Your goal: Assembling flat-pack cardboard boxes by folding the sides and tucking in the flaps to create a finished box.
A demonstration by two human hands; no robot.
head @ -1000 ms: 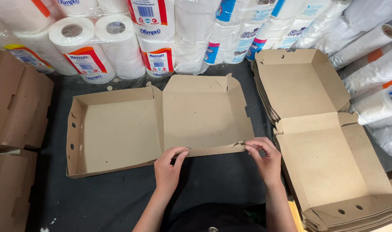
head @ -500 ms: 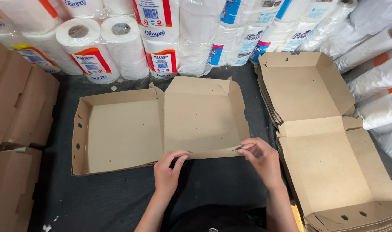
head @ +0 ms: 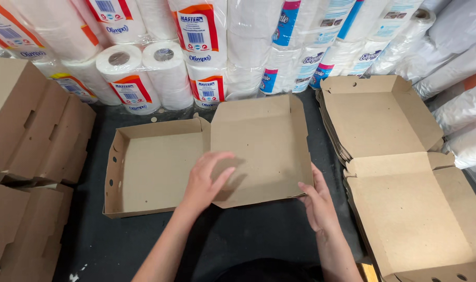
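now both hands [head: 206, 180] on open cardboard box [head: 159, 172].

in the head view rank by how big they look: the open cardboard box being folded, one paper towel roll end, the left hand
1. open cardboard box
2. left hand, nearer the camera, so maybe flattered
3. paper towel roll end

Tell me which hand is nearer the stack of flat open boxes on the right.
Right. The right hand is at the near right corner of the box being folded, just beside the stack of flat boxes. The left hand rests farther away, mid-box.
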